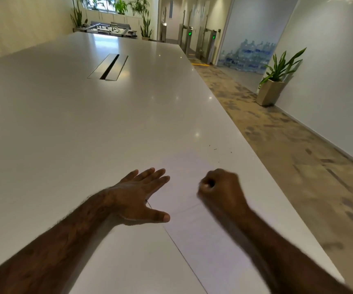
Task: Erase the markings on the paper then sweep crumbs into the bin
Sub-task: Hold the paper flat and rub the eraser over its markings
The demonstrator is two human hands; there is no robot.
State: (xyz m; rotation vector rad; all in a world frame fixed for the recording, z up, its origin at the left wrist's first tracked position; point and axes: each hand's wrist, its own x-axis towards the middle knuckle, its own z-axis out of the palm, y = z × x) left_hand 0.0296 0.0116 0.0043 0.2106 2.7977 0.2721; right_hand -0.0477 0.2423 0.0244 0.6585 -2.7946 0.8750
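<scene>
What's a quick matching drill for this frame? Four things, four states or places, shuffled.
Things:
1. left hand
2. right hand
3. paper
4. planter

States or places:
A. on the floor by the wall
B. fingers straight, flat on the paper's left edge
C. curled into a fist over the paper
D. lying flat on the table

Pairs: 1-B, 2-C, 3-D, 4-A

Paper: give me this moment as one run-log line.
left hand flat on paper edge | right hand fisted over paper, blurred | crumbs on table
</scene>
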